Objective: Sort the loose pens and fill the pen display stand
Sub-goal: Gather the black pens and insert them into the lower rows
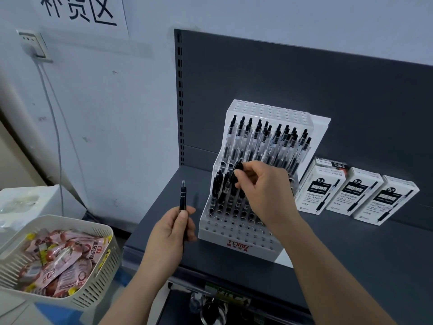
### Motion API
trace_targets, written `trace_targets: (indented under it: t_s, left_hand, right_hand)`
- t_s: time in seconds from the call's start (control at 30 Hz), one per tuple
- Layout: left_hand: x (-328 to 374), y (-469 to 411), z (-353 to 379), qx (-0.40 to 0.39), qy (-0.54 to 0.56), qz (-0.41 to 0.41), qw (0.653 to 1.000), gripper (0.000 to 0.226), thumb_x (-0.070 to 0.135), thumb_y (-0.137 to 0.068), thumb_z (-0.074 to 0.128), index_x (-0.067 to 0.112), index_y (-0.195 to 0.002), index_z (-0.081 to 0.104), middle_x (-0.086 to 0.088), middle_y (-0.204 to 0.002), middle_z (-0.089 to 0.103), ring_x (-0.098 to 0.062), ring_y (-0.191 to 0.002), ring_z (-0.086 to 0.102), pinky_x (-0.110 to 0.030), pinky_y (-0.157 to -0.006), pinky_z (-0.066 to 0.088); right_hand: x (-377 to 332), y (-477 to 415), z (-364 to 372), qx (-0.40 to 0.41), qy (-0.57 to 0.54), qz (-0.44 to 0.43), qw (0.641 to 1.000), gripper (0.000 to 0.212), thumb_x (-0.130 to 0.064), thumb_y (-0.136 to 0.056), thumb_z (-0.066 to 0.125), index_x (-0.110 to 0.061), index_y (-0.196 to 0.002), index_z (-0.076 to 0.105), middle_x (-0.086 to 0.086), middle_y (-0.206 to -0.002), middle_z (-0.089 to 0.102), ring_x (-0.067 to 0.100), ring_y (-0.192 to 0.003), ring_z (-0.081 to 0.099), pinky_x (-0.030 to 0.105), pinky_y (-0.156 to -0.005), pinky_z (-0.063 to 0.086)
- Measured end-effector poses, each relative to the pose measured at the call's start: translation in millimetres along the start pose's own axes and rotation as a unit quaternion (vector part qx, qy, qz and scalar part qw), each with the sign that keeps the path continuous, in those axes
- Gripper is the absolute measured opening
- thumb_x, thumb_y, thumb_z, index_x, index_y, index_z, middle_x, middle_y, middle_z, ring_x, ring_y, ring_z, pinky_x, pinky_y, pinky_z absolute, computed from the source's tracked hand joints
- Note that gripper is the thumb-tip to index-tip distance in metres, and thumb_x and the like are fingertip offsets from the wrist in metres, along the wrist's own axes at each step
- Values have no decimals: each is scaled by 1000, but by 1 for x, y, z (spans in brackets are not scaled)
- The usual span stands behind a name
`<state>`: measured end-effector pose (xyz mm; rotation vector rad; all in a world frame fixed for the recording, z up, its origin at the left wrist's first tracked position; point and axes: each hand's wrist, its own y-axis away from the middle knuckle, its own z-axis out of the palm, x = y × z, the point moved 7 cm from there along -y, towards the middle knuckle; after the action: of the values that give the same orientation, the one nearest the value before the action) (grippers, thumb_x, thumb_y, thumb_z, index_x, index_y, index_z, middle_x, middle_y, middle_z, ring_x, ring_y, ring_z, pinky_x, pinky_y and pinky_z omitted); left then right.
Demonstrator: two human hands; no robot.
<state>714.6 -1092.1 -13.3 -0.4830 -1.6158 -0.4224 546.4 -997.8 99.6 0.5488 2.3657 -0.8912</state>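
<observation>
A white stepped pen display stand (236, 245) with red lettering sits on the dark grey shelf (351, 254). Its upper tier holds several clear pens with black caps (264, 141); the lower tier's left side holds several black pens (219, 186), with rows of bare holes in front. My right hand (264, 191) hovers over the lower tier and pinches the top of a black pen (236, 171) that stands over the holes. My left hand (171, 233), left of the stand, grips a black pen (182, 195) upright, its clear tip pointing up.
Three white pen boxes (358, 195) stand in a row right of the stand against the shelf's back panel. A cream slatted basket (98, 287) of pink snack packets sits at lower left. A cable (56, 137) hangs down the wall from a socket.
</observation>
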Motion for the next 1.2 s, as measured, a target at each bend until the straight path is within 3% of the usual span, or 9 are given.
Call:
trace_targets:
  t_s: [0.13,0.4,0.47,0.57,0.7,0.8,0.87,1.07,1.2]
  left_hand:
    - [-2,1,-3,10,7,-1,1000,21,17,-100,44,22,-102,64,4,-74,70,-14,-69,66,-31,-76,53]
    - [0,3,-2,0,39,-8,999,5,12,-90,62,11,-91,67,-7,-76,74,-14,-74,69,-28,-78,52]
    - [1,3,-3,-2,21,-4,1000,3,16,-85,68,14,-86,70,-12,-64,62,-19,-64,58,-22,-69,50]
    - [-1,3,-2,-1,13,-9,1000,3,17,-80,74,15,-81,72,2,-55,43,-16,-58,42,-26,-62,42]
    - [3,4,1,21,-6,-7,1000,10,13,-72,81,15,-74,72,9,-50,52,-6,-51,46,-16,-53,42]
    - [8,4,7,41,-50,3,998,18,18,-69,85,18,-64,67,5,-53,58,-5,-48,49,-18,-49,41]
    - [12,5,14,40,-74,17,996,26,22,-68,85,19,-60,61,6,-53,56,-4,-47,47,-19,-47,39]
    - [17,5,28,-17,-153,46,987,19,25,-78,77,40,-85,69,22,-70,65,1,-66,60,-17,-61,48]
    - [18,6,32,-25,-147,52,987,17,22,-79,77,36,-84,70,17,-67,66,-1,-60,60,-17,-58,48]
  right_hand:
    - [1,-1,-3,-4,17,-1,1000,19,-20,-95,60,-6,-104,70,2,-71,70,17,-58,66,38,-55,57]
    - [15,9,39,-90,69,39,993,21,-23,-96,57,-5,-91,66,5,-71,69,18,-61,67,38,-62,58]
    - [17,6,41,-92,72,49,992,23,-24,-96,56,-5,-88,66,6,-69,69,19,-62,68,38,-63,58]
    - [21,9,42,-119,75,75,987,26,-26,-95,58,-4,-86,68,7,-66,69,19,-62,69,37,-65,59]
    - [21,27,36,-131,-24,127,983,26,-33,-93,61,-13,-78,68,2,-61,69,16,-58,68,35,-63,60]
    - [11,42,37,-158,-149,151,964,22,-37,-87,68,-16,-79,69,3,-65,70,15,-59,68,32,-60,60]
    - [6,47,39,-169,-172,141,960,22,-36,-81,75,-15,-80,70,2,-67,70,14,-60,66,27,-58,58]
    - [19,42,23,-133,-198,146,960,8,-18,-88,69,-14,-81,70,7,-69,70,13,-63,65,31,-65,60]
    - [21,44,22,-131,-230,158,951,7,-12,-88,69,-17,-83,70,2,-68,71,11,-64,68,24,-65,58]
